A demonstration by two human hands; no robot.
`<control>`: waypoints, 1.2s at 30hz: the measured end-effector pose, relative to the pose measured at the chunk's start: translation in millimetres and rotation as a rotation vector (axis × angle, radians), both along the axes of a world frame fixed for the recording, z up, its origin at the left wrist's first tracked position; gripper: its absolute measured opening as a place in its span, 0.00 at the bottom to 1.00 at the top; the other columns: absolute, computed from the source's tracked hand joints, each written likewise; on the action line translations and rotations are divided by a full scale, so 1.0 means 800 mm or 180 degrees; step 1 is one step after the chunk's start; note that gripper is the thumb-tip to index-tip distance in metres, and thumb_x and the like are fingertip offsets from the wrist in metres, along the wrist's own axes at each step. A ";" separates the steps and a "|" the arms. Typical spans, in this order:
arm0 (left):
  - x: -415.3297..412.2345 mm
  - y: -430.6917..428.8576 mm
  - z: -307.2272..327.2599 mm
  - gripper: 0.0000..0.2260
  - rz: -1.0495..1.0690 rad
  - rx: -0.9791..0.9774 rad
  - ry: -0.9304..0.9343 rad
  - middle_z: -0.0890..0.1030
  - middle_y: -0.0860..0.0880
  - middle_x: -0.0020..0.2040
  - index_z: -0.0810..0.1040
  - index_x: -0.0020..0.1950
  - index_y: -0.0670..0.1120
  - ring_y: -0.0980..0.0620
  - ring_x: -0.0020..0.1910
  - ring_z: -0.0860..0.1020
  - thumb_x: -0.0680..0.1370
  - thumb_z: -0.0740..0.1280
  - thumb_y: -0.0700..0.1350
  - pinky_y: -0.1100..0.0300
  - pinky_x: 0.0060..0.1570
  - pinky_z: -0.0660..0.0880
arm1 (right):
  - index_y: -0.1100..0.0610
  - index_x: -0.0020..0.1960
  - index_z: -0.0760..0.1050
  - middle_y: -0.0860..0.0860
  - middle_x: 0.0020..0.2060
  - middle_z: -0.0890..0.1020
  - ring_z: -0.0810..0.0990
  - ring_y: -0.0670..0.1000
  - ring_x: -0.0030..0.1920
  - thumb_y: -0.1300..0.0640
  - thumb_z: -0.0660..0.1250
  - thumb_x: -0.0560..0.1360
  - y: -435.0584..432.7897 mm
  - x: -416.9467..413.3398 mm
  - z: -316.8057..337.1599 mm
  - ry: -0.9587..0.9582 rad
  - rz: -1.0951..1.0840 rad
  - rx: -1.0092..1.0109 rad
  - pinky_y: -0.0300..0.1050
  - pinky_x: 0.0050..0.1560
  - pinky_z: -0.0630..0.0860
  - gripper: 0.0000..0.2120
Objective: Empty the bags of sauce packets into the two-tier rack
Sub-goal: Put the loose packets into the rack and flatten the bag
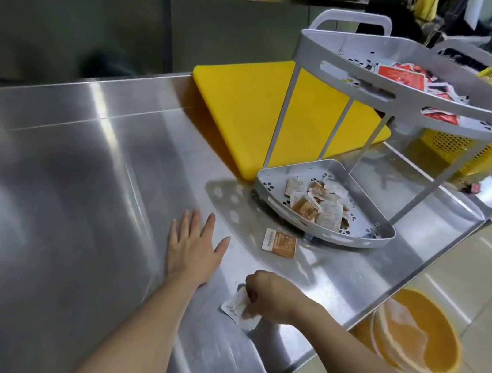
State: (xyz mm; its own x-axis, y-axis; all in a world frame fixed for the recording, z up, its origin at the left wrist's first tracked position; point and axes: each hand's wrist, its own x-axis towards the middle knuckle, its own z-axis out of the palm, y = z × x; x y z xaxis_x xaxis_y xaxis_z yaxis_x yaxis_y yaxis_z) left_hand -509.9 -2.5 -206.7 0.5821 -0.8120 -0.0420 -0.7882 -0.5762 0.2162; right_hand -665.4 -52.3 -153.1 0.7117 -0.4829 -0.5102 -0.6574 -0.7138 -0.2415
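One packet (239,307) pinched under right hand (272,295)

Commercial kitchen: stainless steel counter (81,160), yellow cutting board (251,106).

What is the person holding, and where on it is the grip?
The right hand pinches a white sauce packet on the steel counter, with the grip on its right-hand part. The left hand lies flat, holding nothing.
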 end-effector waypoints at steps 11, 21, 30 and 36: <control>0.001 0.001 0.003 0.30 -0.0031 0.0013 -0.0070 0.51 0.44 0.78 0.50 0.76 0.52 0.45 0.77 0.47 0.77 0.45 0.64 0.47 0.74 0.43 | 0.58 0.53 0.73 0.56 0.59 0.72 0.70 0.58 0.61 0.53 0.65 0.71 -0.083 -0.004 -0.003 -0.0715 -0.1230 -0.0536 0.51 0.55 0.65 0.13; 0.002 0.000 -0.001 0.30 0.0009 -0.0012 -0.0066 0.52 0.45 0.78 0.51 0.76 0.52 0.45 0.77 0.47 0.77 0.45 0.64 0.47 0.74 0.43 | 0.57 0.37 0.65 0.57 0.31 0.75 0.76 0.53 0.27 0.69 0.68 0.67 -0.073 -0.010 0.007 -0.1166 -0.1944 0.1216 0.47 0.29 0.72 0.13; 0.003 0.000 0.001 0.30 -0.0036 0.0078 -0.0070 0.50 0.45 0.78 0.49 0.76 0.52 0.45 0.77 0.47 0.77 0.43 0.64 0.48 0.74 0.42 | 0.58 0.53 0.64 0.58 0.43 0.79 0.81 0.56 0.37 0.63 0.71 0.70 -0.112 -0.007 0.065 -0.3524 -0.3729 0.1771 0.44 0.37 0.75 0.18; 0.003 0.001 0.002 0.30 -0.0022 0.0096 -0.0044 0.51 0.45 0.78 0.49 0.76 0.52 0.45 0.77 0.47 0.77 0.44 0.64 0.48 0.74 0.43 | 0.63 0.46 0.72 0.59 0.38 0.79 0.78 0.53 0.31 0.67 0.62 0.74 -0.080 -0.022 0.043 -0.2247 -0.2949 0.1691 0.43 0.30 0.75 0.02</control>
State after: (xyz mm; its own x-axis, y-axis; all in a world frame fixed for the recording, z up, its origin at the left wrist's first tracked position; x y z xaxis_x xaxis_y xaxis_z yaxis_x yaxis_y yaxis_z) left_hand -507.8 -2.0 -204.8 0.5771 -0.8145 -0.0585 -0.7950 -0.5768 0.1881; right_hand -683.1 -116.4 -119.1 0.4144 -0.7951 -0.4428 -0.4681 0.2310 -0.8529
